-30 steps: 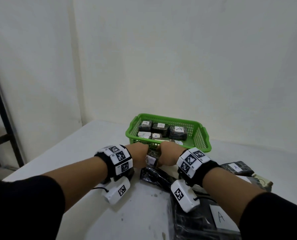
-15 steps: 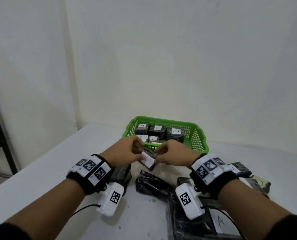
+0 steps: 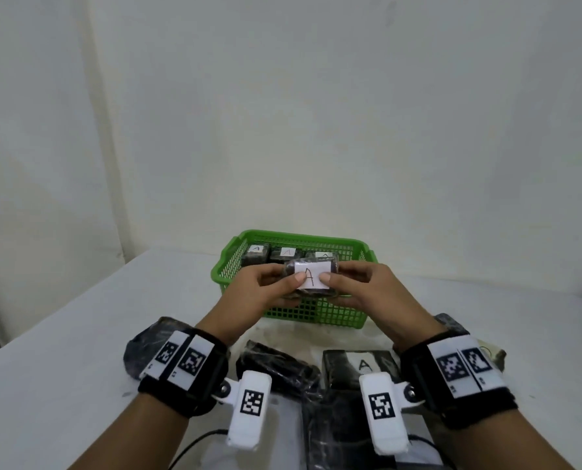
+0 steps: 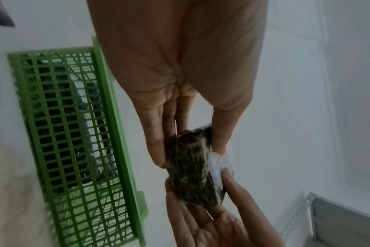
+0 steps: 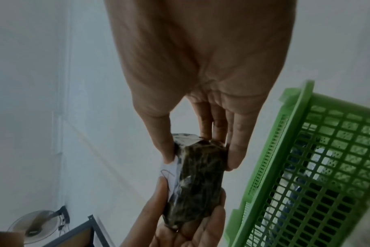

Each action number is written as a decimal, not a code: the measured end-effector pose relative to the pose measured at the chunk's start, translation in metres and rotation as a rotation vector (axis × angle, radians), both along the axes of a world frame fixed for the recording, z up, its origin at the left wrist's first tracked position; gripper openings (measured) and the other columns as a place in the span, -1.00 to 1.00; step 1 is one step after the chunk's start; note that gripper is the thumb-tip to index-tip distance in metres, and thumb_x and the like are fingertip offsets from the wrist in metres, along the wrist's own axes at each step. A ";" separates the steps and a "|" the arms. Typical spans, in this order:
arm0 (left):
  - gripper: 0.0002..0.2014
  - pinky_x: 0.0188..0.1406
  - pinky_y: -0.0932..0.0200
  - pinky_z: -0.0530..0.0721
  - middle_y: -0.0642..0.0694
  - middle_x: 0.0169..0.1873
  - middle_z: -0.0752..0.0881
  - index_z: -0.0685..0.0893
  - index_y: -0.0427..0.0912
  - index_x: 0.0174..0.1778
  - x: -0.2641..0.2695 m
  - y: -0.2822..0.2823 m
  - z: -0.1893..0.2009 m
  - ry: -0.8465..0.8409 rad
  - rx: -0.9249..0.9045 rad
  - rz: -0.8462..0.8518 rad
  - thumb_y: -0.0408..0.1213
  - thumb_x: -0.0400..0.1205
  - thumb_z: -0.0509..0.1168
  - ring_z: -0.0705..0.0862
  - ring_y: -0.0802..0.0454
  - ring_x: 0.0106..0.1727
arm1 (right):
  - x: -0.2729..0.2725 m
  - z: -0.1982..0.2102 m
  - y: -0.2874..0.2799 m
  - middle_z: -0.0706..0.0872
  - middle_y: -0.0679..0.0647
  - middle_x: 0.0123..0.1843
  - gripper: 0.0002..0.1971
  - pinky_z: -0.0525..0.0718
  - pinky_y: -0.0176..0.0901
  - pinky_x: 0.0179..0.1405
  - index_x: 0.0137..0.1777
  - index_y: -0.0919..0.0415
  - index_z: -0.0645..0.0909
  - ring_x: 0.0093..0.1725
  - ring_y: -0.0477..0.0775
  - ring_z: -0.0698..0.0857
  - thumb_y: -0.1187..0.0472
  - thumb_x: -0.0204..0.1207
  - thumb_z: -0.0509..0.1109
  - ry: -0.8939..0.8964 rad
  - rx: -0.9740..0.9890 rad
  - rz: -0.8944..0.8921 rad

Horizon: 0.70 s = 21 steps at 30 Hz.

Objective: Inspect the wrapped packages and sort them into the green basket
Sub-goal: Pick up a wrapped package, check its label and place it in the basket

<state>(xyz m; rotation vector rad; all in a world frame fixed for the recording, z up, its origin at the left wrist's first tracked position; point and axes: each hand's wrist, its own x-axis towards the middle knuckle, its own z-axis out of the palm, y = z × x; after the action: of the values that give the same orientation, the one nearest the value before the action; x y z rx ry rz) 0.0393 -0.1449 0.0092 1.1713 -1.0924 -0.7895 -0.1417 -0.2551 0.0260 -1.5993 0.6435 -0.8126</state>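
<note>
A small dark wrapped package [image 3: 311, 278] with a white label marked A is held up in front of the green basket [image 3: 294, 312]. My left hand [image 3: 265, 290] pinches its left end and my right hand [image 3: 354, 288] pinches its right end, both thumbs on the label. The left wrist view shows the package [image 4: 193, 168] between thumb and fingers, and so does the right wrist view, package [image 5: 197, 177]. Several labelled packages [image 3: 286, 254] lie inside the basket at the back.
More dark wrapped packages lie on the white table near me: one labelled A [image 3: 360, 366], an unlabelled one [image 3: 277, 368], one under my left wrist [image 3: 138, 347] and others at the right [image 3: 452, 322]. A white wall stands behind the basket.
Both hands lifted the package from the table pile, raised it before the basket and turned it so the A label faces me.
</note>
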 end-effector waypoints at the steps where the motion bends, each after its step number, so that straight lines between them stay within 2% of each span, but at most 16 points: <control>1: -0.60 0.29 -0.17 0.78 -0.22 0.14 0.87 0.79 -0.32 0.26 -0.004 -0.004 -0.001 -0.002 -0.010 -0.005 -0.15 0.57 0.50 0.84 -0.15 0.22 | -0.004 -0.002 -0.003 0.86 0.17 0.25 -0.43 0.87 -0.09 0.11 0.37 0.32 0.70 0.16 0.05 0.89 0.11 0.41 0.71 -0.010 0.011 -0.004; 3: -0.64 0.28 -0.17 0.79 -0.22 0.13 0.87 0.79 -0.32 0.26 -0.011 -0.010 -0.004 -0.019 -0.023 -0.005 -0.19 0.61 0.49 0.84 -0.15 0.22 | -0.010 -0.005 -0.006 0.85 0.16 0.26 -0.38 0.88 -0.03 0.14 0.38 0.30 0.69 0.19 0.06 0.88 0.07 0.36 0.72 -0.022 0.008 -0.014; 6: -0.60 0.28 -0.10 0.78 -0.20 0.16 0.86 0.78 -0.29 0.27 -0.020 -0.015 -0.010 -0.024 -0.035 -0.030 -0.12 0.59 0.48 0.83 -0.13 0.24 | -0.019 -0.007 -0.005 0.90 0.10 0.13 -0.66 0.88 -0.11 0.02 0.16 0.17 0.76 0.12 0.00 0.89 0.12 0.43 0.70 -0.058 -0.035 -0.070; 8: -0.55 0.29 -0.10 0.78 -0.19 0.17 0.86 0.78 -0.27 0.28 -0.025 -0.018 -0.015 -0.003 -0.037 -0.037 -0.06 0.56 0.47 0.83 -0.13 0.25 | -0.024 -0.010 -0.005 0.91 0.07 0.10 -0.73 0.88 -0.15 -0.02 0.09 0.10 0.78 0.11 -0.02 0.89 0.10 0.44 0.70 -0.067 -0.064 -0.092; 11: -0.53 0.27 -0.18 0.79 -0.20 0.10 0.88 0.78 -0.31 0.25 -0.028 -0.019 -0.020 -0.034 -0.043 0.030 -0.04 0.54 0.48 0.86 -0.13 0.16 | -0.025 -0.017 -0.006 0.88 0.07 0.13 -0.62 0.89 -0.08 0.05 0.21 0.17 0.76 0.17 0.00 0.88 0.11 0.44 0.71 -0.059 -0.032 -0.093; 14: -0.63 0.24 -0.21 0.80 -0.20 0.08 0.88 0.79 -0.30 0.24 -0.026 -0.017 -0.023 -0.046 -0.064 0.068 -0.11 0.63 0.45 0.87 -0.14 0.14 | -0.026 -0.024 -0.006 0.85 0.13 0.25 -0.49 0.86 0.04 0.20 0.36 0.23 0.71 0.22 0.07 0.87 0.18 0.42 0.71 -0.061 0.017 -0.049; 18: -0.58 0.29 -0.18 0.78 -0.20 0.15 0.87 0.78 -0.29 0.27 -0.029 -0.012 -0.023 -0.031 -0.063 0.005 -0.09 0.59 0.44 0.84 -0.15 0.23 | -0.031 -0.025 -0.004 0.85 0.11 0.24 -0.53 0.86 0.02 0.21 0.30 0.07 0.66 0.20 0.06 0.87 0.20 0.43 0.72 -0.063 -0.055 -0.080; 21: -0.58 0.27 -0.20 0.79 -0.15 0.12 0.88 0.79 -0.27 0.26 -0.032 -0.010 -0.022 -0.082 -0.070 0.012 -0.10 0.56 0.46 0.84 -0.11 0.21 | -0.033 -0.025 -0.002 0.86 0.11 0.25 -0.49 0.86 0.03 0.23 0.38 0.20 0.69 0.21 0.05 0.87 0.18 0.44 0.71 -0.056 -0.044 -0.070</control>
<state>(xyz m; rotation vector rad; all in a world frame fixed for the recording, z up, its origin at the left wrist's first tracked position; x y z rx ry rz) 0.0070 -0.1554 -0.0128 1.1587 -1.1705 -0.6941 -0.1746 -0.2573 0.0009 -1.5951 0.6479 -0.9258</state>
